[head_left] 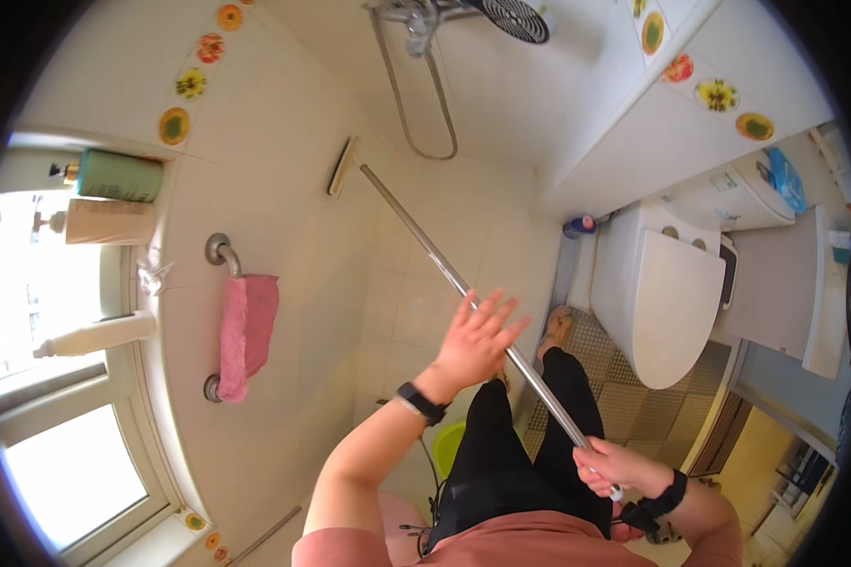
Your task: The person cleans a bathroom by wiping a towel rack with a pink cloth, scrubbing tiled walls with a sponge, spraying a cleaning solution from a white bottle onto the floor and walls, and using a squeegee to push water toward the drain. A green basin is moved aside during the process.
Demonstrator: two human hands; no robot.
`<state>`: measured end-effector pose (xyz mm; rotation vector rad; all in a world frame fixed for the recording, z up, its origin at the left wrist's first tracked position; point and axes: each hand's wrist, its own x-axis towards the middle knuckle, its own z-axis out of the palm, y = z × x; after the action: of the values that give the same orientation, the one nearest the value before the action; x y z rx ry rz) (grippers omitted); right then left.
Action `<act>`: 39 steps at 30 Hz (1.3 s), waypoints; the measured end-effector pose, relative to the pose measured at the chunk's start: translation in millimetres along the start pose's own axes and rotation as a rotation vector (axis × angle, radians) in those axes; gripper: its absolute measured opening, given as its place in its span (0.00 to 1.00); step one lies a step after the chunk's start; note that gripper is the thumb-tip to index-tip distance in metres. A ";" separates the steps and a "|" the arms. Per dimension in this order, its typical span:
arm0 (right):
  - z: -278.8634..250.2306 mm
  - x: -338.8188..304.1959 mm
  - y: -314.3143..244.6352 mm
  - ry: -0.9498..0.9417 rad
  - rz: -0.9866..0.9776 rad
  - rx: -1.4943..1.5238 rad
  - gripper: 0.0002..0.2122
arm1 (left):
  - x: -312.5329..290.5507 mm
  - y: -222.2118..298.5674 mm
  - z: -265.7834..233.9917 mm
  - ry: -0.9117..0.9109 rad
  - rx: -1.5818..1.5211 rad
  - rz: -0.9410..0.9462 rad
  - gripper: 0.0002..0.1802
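A long-handled squeegee (411,227) with a silver pole slants across the view, from lower right to upper left. Its narrow white head with a dark strip is against the tiled wall (321,246); whether the strip is rubber or bristle I cannot make out. My right hand (619,467) is wrapped round the pole near its lower end. Higher up, my left hand (475,345) has its fingers spread out flat beside the pole, not closed round it. Whether the left palm touches the metal is hidden.
To the left, a pink cloth (246,331) hangs on a grab bar, near bottles (118,177) on the window ledge. A shower hose (416,142) hangs ahead. On the right are a white toilet (676,307) and a blue bottle (578,227). A green basin (448,444) is by my legs.
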<state>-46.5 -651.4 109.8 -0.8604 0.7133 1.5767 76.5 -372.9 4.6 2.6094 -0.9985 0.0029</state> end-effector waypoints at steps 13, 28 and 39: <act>-35.8 105.0 22.8 0.006 -0.185 -0.201 0.13 | -24.2 4.1 87.1 -0.290 0.059 -0.222 0.05; -33.7 163.9 -13.0 0.047 -0.245 -0.153 0.14 | -9.8 -33.9 112.1 -0.346 0.363 -0.124 0.07; 2.7 87.8 9.4 0.054 -0.058 -0.368 0.13 | -27.7 81.8 37.9 -0.402 0.029 0.190 0.05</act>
<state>-63.7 -603.3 37.6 -1.1847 0.4349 1.6639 -1.9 -423.7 -8.4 2.5844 -1.3846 -0.4802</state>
